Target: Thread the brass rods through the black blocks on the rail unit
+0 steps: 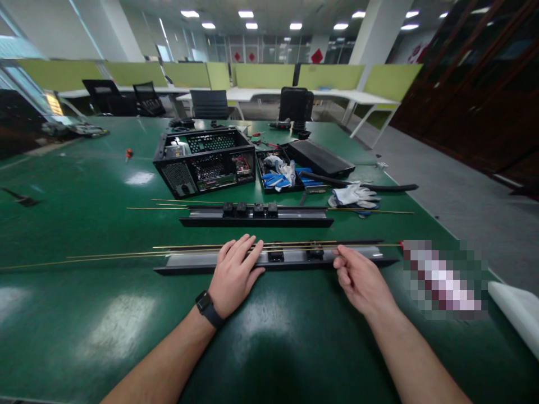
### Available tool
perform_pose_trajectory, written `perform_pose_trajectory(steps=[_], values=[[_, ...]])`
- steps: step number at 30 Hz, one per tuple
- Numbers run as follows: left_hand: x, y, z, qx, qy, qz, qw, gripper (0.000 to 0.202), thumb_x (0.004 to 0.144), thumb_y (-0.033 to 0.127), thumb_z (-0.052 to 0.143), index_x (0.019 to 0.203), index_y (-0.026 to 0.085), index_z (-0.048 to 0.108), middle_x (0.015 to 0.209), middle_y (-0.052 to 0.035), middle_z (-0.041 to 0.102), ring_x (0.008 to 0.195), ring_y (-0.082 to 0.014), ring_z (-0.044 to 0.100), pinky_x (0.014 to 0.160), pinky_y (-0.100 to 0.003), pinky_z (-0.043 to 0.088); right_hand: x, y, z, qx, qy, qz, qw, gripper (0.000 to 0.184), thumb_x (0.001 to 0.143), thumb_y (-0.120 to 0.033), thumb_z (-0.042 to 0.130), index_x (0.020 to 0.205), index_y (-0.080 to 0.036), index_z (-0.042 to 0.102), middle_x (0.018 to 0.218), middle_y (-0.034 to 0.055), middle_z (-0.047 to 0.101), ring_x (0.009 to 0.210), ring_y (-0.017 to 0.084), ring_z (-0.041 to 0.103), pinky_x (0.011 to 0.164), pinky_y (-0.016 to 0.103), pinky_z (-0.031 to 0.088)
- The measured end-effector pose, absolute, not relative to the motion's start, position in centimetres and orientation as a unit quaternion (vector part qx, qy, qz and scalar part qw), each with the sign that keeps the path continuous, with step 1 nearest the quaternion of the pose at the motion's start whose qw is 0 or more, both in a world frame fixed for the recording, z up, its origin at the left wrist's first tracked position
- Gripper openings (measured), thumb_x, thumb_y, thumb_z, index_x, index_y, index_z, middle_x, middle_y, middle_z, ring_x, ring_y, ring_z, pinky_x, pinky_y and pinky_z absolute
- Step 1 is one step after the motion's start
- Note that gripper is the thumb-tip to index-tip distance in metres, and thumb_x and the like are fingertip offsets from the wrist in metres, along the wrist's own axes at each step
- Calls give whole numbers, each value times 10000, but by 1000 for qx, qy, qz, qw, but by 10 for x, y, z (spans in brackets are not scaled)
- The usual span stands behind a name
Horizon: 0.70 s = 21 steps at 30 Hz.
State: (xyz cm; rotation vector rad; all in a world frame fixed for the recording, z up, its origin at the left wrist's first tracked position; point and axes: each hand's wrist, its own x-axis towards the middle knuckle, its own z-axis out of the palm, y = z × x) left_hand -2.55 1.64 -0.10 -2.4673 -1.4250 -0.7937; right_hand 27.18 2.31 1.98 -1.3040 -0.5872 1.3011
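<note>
A long black strip with small black blocks set in it lies across the green table in front of me. Thin brass rods run along its far edge and stick out far to the left. My left hand, a dark watch on its wrist, lies flat on the strip's left half with fingers stretched out over the rods. My right hand has its fingers curled, pinching the strip's near edge towards the right end.
A second black strip with several blocks and more brass rods lies further back. Behind it stand an open black computer case, a tray with blue-white gloves, a black panel and white gloves. Office chairs and desks fill the background.
</note>
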Motion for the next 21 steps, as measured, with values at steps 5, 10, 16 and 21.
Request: perform_pose_trajectory(steps=[5,10,16,21], values=[[-26,17,-2,-831,-480,-265,91,518,1004,327,617,1505,225,538,1503,-142,617,1443,-308,528,1193,-512,376,266,20,21,-555,-287,564,540,455,714,-514,894,878,-143,689,661,20,658,329,35,390,275,139,188],[-27,16,-3,-835,-476,-262,88,533,1004,329,618,1517,220,525,1520,-145,601,1457,-307,512,1197,-514,371,272,23,22,-583,-245,548,548,374,819,-478,817,883,-143,665,654,33,671,309,44,377,257,155,182],[-27,17,-3,-832,-479,-263,92,526,999,326,626,1505,215,538,1507,-141,613,1442,-303,528,1195,-509,379,279,30,25,-572,-208,544,577,245,854,-355,800,928,-163,666,665,-9,653,326,40,382,251,142,225],[-27,17,-3,-834,-477,-264,88,565,990,324,633,1535,242,511,1508,-137,613,1444,-308,525,1193,-516,387,296,35,23,-572,-179,537,594,201,863,-309,785,939,-160,672,637,-39,598,327,39,377,243,147,230]])
